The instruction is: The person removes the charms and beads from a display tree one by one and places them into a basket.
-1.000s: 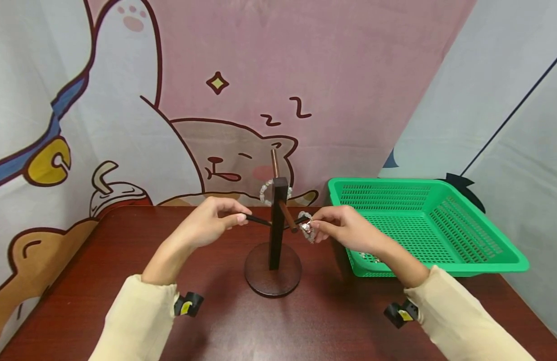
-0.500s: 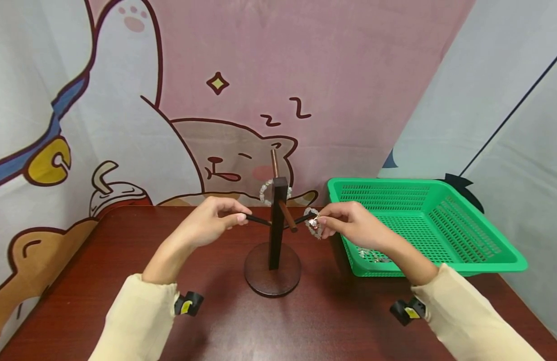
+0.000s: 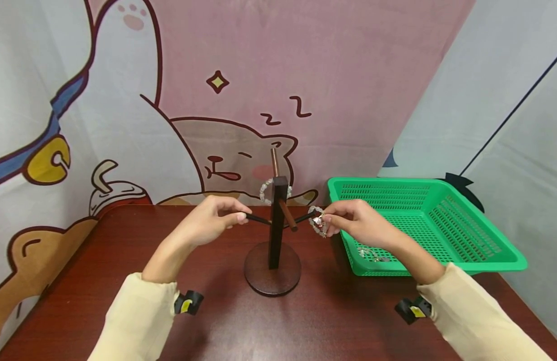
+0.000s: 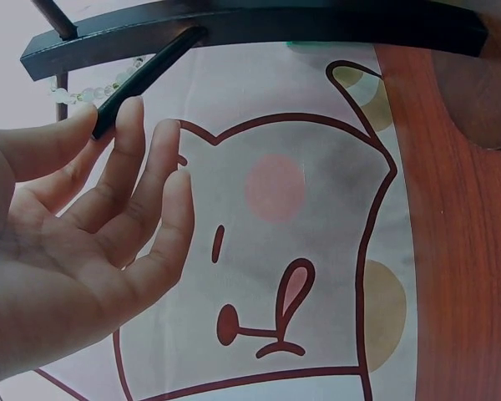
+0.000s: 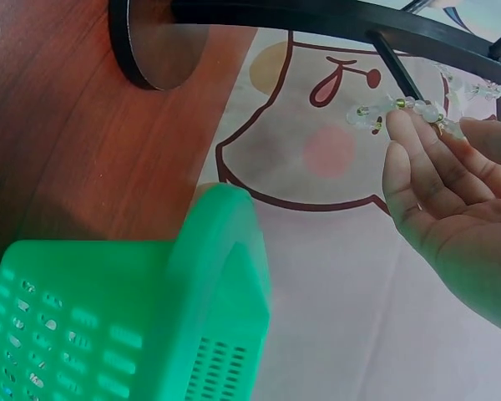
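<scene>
A dark wooden stand [image 3: 275, 235] with pegs and a round base stands mid-table. My left hand [image 3: 213, 220] pinches the end of its left peg [image 3: 258, 218] between thumb and index finger; in the left wrist view the other fingers are loosely bent. My right hand [image 3: 360, 225] pinches a clear beaded bracelet [image 3: 317, 221] with a pale charm at the tip of the right peg [image 3: 304, 217]. The right wrist view shows the beads [image 5: 409, 104] overlapping the peg end, beside my fingertips. A second beaded bracelet [image 3: 263, 192] hangs on the stand's back peg.
A green plastic basket [image 3: 486, 267] stands to the right, with several small pieces of jewelry [image 3: 373, 255] in its near left corner. One bare peg [image 3: 287, 216] points toward me. A cartoon-printed cloth [image 3: 360, 75] hangs behind the reddish-brown table [image 3: 206, 321].
My right hand has moved right with the bracelet, from nearer the post out to the right peg's tip. The left hand stays on its peg.
</scene>
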`<state>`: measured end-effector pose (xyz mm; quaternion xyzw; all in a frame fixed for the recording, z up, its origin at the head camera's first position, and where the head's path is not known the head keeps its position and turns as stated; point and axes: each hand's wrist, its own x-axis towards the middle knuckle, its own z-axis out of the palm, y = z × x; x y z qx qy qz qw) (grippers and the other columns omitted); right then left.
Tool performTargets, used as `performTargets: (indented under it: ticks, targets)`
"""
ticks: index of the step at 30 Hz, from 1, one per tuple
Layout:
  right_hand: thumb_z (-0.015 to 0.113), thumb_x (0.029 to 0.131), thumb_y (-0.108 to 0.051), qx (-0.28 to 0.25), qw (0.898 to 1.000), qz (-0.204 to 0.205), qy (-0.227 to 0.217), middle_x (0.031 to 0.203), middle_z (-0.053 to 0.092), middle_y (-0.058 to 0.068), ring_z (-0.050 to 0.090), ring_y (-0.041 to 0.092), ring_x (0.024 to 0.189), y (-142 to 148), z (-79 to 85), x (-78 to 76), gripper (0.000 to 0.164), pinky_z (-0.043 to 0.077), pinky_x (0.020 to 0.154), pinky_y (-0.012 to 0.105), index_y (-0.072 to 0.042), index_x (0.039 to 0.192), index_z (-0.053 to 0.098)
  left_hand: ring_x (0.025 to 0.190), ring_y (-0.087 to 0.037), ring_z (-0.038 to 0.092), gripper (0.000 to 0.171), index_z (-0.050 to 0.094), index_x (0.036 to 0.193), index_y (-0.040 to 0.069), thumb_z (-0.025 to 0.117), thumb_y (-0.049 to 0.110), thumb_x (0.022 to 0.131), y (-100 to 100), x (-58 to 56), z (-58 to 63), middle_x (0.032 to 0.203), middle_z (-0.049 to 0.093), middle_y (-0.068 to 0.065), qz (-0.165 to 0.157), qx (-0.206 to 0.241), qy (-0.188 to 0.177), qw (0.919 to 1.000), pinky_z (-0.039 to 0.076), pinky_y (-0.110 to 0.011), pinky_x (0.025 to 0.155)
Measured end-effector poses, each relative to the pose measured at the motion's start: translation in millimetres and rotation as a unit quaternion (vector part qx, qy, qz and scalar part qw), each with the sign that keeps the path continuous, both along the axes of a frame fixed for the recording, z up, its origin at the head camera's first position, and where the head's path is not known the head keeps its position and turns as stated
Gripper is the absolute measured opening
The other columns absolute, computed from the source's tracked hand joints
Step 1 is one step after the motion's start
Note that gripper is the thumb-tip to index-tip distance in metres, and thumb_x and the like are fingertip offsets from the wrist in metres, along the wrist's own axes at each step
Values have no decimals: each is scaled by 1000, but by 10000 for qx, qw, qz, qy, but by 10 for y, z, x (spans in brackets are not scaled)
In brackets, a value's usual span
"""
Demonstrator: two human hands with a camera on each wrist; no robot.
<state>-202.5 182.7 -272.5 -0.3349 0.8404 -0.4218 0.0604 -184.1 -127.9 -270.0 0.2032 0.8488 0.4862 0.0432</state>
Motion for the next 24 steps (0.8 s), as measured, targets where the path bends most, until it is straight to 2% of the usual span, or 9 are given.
performTargets:
  ticks: [10,18,24]
  targets:
    - [54,91,-6,170,9998,-114,47,76,66,6,64,14,69,40,37,22,13,50,69,32,1,93,65,80,-16,60,14,66,98,-3,56,2,89,-2,9,10,84,66,-8,1,-56,134,9999,49,-35,73]
    - [54,92,-7,253,9993,-166,208,74,65,5,63,14,69,125,46,44,13,50,68,32,0,90,65,81,-17,60,15,65,99,-4,55,1,89,9,6,6,85,66,-9,5,23,27,10000,48,-39,76]
    - [54,92,-7,253,9993,-207,197,76,66,5,64,20,71,209,65,61,14,50,68,30,1,93,65,81,-18,59,15,65,99,-4,55,1,89,11,-1,-7,85,66,-10,-8,6,66,10000,48,-35,74]
